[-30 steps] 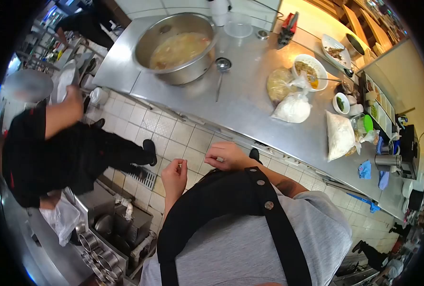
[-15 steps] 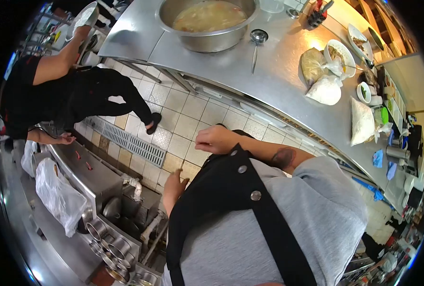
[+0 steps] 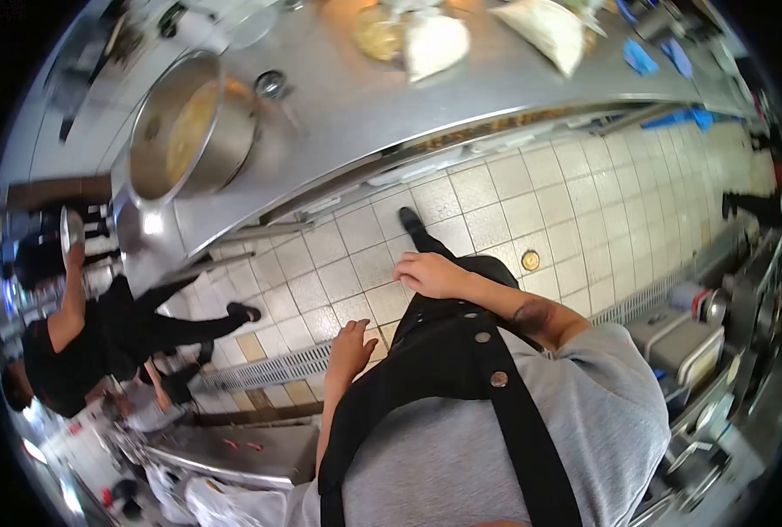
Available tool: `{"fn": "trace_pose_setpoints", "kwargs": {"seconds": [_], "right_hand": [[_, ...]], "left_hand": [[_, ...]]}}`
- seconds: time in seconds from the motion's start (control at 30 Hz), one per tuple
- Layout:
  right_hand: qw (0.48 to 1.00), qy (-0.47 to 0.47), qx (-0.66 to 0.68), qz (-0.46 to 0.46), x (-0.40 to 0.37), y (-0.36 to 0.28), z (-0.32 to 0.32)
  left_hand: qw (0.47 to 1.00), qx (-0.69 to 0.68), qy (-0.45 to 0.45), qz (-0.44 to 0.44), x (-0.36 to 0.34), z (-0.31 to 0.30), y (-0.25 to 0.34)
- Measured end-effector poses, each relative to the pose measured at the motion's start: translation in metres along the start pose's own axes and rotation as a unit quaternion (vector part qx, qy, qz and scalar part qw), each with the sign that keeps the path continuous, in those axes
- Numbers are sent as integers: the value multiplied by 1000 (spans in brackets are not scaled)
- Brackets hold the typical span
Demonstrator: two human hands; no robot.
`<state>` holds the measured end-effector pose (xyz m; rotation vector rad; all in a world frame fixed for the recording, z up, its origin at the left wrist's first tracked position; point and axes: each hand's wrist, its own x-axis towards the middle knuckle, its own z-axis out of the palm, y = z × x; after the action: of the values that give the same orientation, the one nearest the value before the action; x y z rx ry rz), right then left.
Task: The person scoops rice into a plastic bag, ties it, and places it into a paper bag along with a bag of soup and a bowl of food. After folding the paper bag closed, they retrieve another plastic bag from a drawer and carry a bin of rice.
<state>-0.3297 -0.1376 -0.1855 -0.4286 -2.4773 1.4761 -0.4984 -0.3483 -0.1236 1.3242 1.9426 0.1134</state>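
Observation:
My left hand [image 3: 352, 351] hangs in front of my body with its fingers stretched and slightly apart, holding nothing. Bent across my black apron [image 3: 443, 334], my right arm brings my right hand [image 3: 430, 274] in front of my waist, fingers loosely curled in and nothing visible in them. Neither hand touches the steel table [image 3: 347, 114] ahead. On that table are a large steel pot [image 3: 233, 149] of yellowish broth, a ladle [image 3: 270, 85] and bags of white [image 3: 436, 46] and yellowish [image 3: 379, 35] contents.
Another person in black [image 3: 101, 342] stands at the left, holding a bowl [image 3: 72, 230]. A steel counter [image 3: 259, 448] with a plastic bag [image 3: 233, 502] lies at lower left. A drain grate [image 3: 277, 373] crosses the tiled floor [image 3: 461, 202]. Equipment including a grey box [image 3: 681, 347] lines the right.
My view has swung to the right, so the pot and the other person sit farther left and more floor shows at right. Both hands remain in front of me.

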Motion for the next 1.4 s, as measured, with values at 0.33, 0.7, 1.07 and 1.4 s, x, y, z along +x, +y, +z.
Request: {"fn": "trace_pose_setpoints", "kwargs": {"seconds": [0.33,0.7,1.07,1.4], "right_hand": [[928,295,68,216,-139,93,-54],[742,523,261,328,-210,242,-38],[527,677,333,390,-172,405,42],[566,653,325,385,-149,430,47]], "left_hand": [[840,-511,-160,-89,186,54,135],[839,-429,-98,-319,495,220,200],[720,-607,103,-321,748,334,176],[746,-543,255,-289,715,320,226]]}}
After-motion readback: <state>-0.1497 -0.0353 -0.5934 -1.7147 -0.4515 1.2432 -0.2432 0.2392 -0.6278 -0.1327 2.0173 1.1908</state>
